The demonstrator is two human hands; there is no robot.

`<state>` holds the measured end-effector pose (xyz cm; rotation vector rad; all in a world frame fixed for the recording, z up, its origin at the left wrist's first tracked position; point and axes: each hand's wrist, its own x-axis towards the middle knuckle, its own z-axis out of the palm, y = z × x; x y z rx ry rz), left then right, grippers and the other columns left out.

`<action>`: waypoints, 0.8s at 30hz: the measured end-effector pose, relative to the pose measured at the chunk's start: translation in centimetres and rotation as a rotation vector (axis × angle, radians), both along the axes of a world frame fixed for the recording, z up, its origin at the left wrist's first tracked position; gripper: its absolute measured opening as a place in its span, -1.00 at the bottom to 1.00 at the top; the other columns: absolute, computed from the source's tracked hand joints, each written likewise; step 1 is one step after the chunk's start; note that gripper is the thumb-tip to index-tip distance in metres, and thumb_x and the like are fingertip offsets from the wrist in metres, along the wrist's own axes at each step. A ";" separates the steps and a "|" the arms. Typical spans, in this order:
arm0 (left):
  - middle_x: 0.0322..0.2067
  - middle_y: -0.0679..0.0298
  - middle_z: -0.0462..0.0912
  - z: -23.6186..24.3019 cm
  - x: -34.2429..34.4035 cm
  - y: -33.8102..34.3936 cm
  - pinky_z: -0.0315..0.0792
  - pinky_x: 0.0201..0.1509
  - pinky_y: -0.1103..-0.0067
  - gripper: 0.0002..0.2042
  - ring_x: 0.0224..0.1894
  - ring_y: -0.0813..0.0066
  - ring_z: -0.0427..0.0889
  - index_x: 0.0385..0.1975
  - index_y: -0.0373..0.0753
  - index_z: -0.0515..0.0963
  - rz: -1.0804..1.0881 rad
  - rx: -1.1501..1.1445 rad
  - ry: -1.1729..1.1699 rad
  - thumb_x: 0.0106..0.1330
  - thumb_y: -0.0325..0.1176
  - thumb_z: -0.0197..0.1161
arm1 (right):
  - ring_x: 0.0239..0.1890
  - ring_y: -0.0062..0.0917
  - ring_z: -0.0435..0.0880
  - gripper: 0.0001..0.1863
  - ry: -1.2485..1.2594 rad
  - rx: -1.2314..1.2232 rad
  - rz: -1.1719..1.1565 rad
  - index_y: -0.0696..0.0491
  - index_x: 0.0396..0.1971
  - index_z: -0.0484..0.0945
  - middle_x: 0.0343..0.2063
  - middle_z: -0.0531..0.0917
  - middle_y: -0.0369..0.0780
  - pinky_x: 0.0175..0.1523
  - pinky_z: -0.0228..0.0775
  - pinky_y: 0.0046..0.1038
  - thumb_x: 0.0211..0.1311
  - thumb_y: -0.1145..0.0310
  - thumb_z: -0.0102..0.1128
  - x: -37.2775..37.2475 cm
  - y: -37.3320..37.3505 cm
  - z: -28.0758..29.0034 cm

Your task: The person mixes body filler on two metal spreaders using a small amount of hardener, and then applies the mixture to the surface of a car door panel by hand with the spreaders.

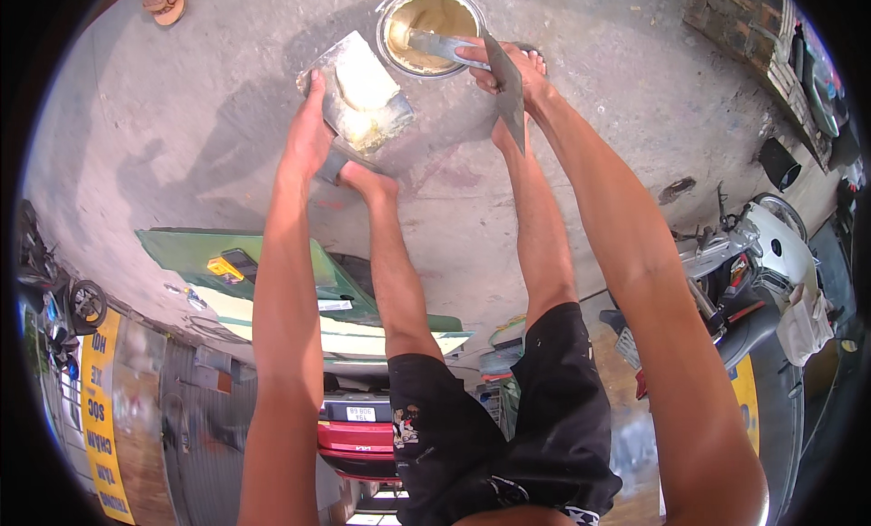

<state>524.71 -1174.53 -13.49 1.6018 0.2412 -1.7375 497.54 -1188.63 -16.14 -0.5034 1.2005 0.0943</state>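
Over the round can [426, 73] near the upper edge, the spatula [442, 45] runs almost level, its long axis going leftward from the right hand [537, 86] and its tip pointing left into smooth, tan putty [451, 18]. Its blade is flat, grey and smeared. A dark, stiff, flat sheet [508, 95] stands nearly edge-on by that hand, long axis slanting down and slightly right; whether the fingers grip it too, I cannot tell. The right fingers are clamped on the spatula, the arm reaching up and inward. Left of the can, the left hand [308, 136] grips a rectangular board [328, 68] by its left edge, thumb uppermost, forearm nearly upright. The board's long axis slopes down rightward beneath thick, creamy paste [363, 77].
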 end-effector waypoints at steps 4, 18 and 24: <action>0.28 0.21 0.31 0.6 -0.7 -1.5 0.19 0.36 0.35 -0.34 0.29 0.32 0.32 0.31 -0.33 0.17 0.021 -0.019 0.031 0.44 0.12 -0.10 | -0.71 -0.77 0.17 -0.52 -0.027 -0.016 -0.228 0.14 0.09 0.52 -0.73 0.35 -0.38 -0.60 -0.01 -0.67 0.18 0.30 0.31 -3.4 0.9 3.5; 0.20 0.08 0.40 -2.9 -5.9 -5.3 0.33 0.27 0.36 -0.36 0.19 0.31 0.44 0.27 -0.38 0.21 -0.075 0.102 0.188 0.46 0.09 -0.11 | -0.42 -0.45 0.67 -0.39 0.121 -1.263 1.100 0.03 0.10 0.50 0.04 0.58 -0.25 -0.36 0.55 -0.46 -0.11 0.60 0.21 -5.3 5.4 15.3; 0.17 0.16 0.43 -1.1 -4.9 -5.1 0.37 0.24 0.42 -0.42 0.16 0.41 0.46 0.23 -0.34 0.27 -0.113 0.115 0.286 0.46 0.05 -0.08 | -0.56 -0.58 0.58 -0.40 0.035 -1.511 1.177 0.06 0.10 0.47 0.01 0.55 -0.29 -0.46 0.49 -0.53 -0.10 0.53 0.16 -7.4 2.1 12.2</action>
